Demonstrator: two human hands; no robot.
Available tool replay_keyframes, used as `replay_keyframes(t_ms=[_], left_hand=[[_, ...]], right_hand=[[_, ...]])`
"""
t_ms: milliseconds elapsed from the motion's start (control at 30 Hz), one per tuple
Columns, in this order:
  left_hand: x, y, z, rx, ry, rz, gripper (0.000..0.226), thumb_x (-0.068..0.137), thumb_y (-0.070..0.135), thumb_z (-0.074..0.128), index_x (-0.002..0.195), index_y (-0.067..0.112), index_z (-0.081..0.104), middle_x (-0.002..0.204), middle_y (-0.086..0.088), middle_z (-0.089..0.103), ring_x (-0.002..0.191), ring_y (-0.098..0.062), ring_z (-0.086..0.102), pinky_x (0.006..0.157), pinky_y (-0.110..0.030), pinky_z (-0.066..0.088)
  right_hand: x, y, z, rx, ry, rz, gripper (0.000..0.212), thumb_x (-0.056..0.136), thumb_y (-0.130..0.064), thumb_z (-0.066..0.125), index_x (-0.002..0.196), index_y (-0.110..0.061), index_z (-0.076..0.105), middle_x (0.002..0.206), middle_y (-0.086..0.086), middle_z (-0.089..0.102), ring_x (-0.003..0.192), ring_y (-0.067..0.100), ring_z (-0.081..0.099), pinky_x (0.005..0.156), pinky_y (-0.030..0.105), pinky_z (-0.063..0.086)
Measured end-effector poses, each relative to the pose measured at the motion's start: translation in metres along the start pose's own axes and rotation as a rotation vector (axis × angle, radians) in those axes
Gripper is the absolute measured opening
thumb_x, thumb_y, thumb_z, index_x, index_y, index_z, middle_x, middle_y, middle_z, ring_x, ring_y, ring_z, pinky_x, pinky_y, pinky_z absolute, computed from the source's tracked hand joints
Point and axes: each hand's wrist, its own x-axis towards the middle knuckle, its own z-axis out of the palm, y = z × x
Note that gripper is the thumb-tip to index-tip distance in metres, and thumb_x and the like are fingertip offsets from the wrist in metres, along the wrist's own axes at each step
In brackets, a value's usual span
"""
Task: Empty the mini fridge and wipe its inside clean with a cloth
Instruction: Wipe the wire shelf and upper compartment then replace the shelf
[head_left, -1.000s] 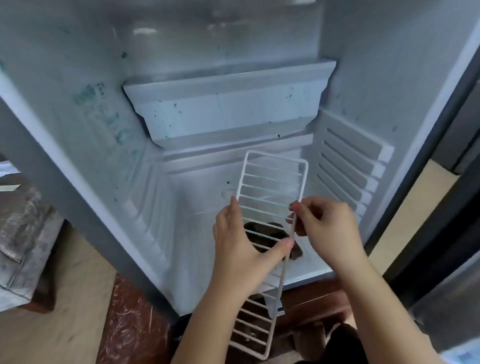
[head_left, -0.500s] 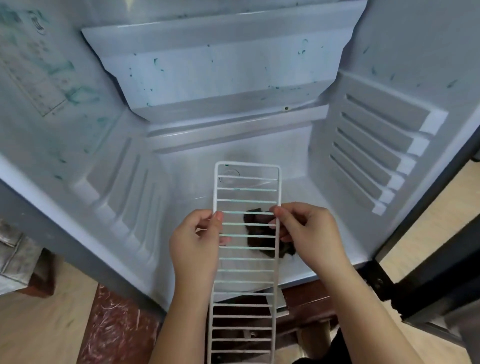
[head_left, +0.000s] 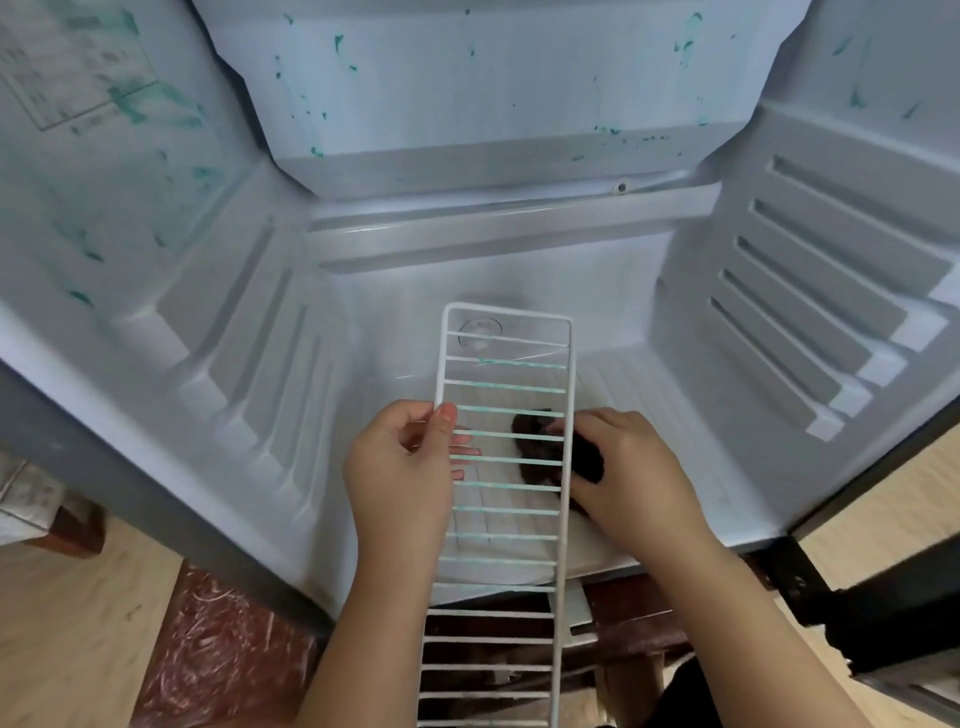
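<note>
The white wire rack (head_left: 501, 561) lies lengthwise in the open mouth of the fridge (head_left: 156, 234). Its far end, toward 12 o'clock, is over the fridge floor, and its near end runs out past the front edge toward 6 o'clock. Several of its cross wires carry a green tint.

The left hand (head_left: 400, 467) pinches the rack's left rail, at 9 o'clock from the rack's middle, with the thumb on top and the fingers showing through the wires from below. The right hand (head_left: 628, 478) is at the right rail, at 3 o'clock. Its fingers are curled round a dark cloth (head_left: 587, 460) that bunches against that rail and shows through the wires. Whether the fingers also close on the rail itself is hidden by the cloth.

Green smears (head_left: 135, 104) mark the fridge's left wall around a faint printed label (head_left: 67, 73), and smaller flecks dot the raised step in the back wall at 12 o'clock. Moulded shelf ridges (head_left: 810, 291) line the right wall at 2 o'clock, and others line the left wall at 9 o'clock.

Below the fridge, at 7 o'clock, is a reddish-brown surface (head_left: 218, 665) beside pale wood flooring (head_left: 78, 623). The dark door edge (head_left: 883, 613) stands at 4 o'clock.
</note>
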Motion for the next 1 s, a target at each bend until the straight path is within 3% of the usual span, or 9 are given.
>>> replay_keyframes(t_ms=[100,200,333,433,533,633,767,867,1000], left_hand=[[-0.001,0.001,0.001,-0.025,0.0,-0.004,0.015,0.093,0.014,0.061,0.077,0.014,0.063,0.07,-0.006,0.07,0.061,-0.018,0.071,0.049,-0.023,0.05],[-0.005,0.003,0.006,-0.113,0.012,-0.025,0.017,0.093,0.012,0.059,0.076,0.013,0.062,0.067,-0.003,0.069,0.061,-0.019,0.07,0.048,-0.023,0.049],[-0.014,0.007,0.019,-0.179,0.039,-0.017,0.019,0.094,0.014,0.058,0.075,0.014,0.062,0.063,0.002,0.068,0.058,-0.019,0.069,0.052,-0.025,0.049],[-0.02,0.012,0.026,-0.154,0.022,0.042,0.02,0.093,0.017,0.06,0.074,0.018,0.063,0.063,0.0,0.068,0.058,-0.016,0.067,0.06,-0.032,0.052],[-0.021,0.011,0.026,-0.104,0.017,0.101,0.021,0.092,0.016,0.062,0.071,0.022,0.065,0.062,0.001,0.066,0.057,-0.013,0.061,0.064,-0.038,0.052],[-0.019,0.006,0.024,-0.035,0.046,0.15,0.025,0.092,0.014,0.061,0.068,0.022,0.062,0.058,0.003,0.06,0.054,-0.011,0.051,0.057,-0.033,0.042],[-0.027,0.011,0.024,0.088,0.02,0.287,0.019,0.091,0.028,0.059,0.073,0.022,0.063,0.064,0.008,0.066,0.059,-0.008,0.061,0.057,-0.029,0.049],[-0.032,0.01,0.026,0.116,0.022,0.313,0.018,0.092,0.022,0.06,0.075,0.021,0.064,0.063,0.009,0.066,0.059,-0.009,0.063,0.057,-0.034,0.052],[-0.036,0.012,0.031,0.089,0.022,0.297,0.018,0.093,0.019,0.06,0.076,0.019,0.066,0.063,0.01,0.066,0.059,-0.006,0.062,0.058,-0.026,0.049]], right_hand=[[0.0,0.002,-0.012,-0.051,0.132,0.139,0.035,0.08,-0.018,0.07,0.114,-0.025,0.066,0.111,-0.003,0.065,0.104,0.021,0.055,0.073,0.024,0.037],[0.0,-0.01,-0.04,0.017,0.463,0.211,0.034,0.082,-0.017,0.068,0.117,-0.02,0.066,0.111,0.003,0.066,0.105,0.028,0.058,0.077,0.028,0.043],[0.002,-0.056,-0.057,0.062,0.756,-0.03,0.04,0.085,-0.013,0.064,0.125,-0.018,0.062,0.122,0.008,0.06,0.11,0.028,0.051,0.09,0.021,0.035],[0.008,-0.077,-0.034,0.029,0.697,-0.194,0.043,0.084,-0.008,0.06,0.125,-0.019,0.063,0.124,0.008,0.058,0.11,0.028,0.049,0.095,0.029,0.04],[0.015,-0.075,-0.01,0.07,0.515,-0.199,0.043,0.082,-0.011,0.052,0.123,-0.019,0.065,0.131,0.006,0.055,0.12,0.029,0.046,0.096,0.042,0.045],[0.015,-0.072,-0.002,0.153,0.374,-0.183,0.045,0.084,-0.023,0.056,0.129,-0.019,0.06,0.138,0.003,0.049,0.13,0.025,0.04,0.106,0.038,0.039],[0.013,-0.072,-0.009,0.186,0.587,-0.128,0.026,0.081,-0.023,0.068,0.106,-0.017,0.07,0.117,-0.003,0.063,0.111,0.018,0.052,0.093,0.029,0.044],[0.013,-0.068,-0.012,0.15,0.665,-0.143,0.018,0.076,-0.013,0.071,0.095,-0.014,0.071,0.106,-0.005,0.066,0.102,0.017,0.052,0.084,0.034,0.048],[0.013,-0.065,-0.016,0.118,0.679,-0.177,0.017,0.074,-0.009,0.068,0.09,-0.013,0.071,0.101,-0.005,0.068,0.099,0.017,0.05,0.081,0.041,0.048]])
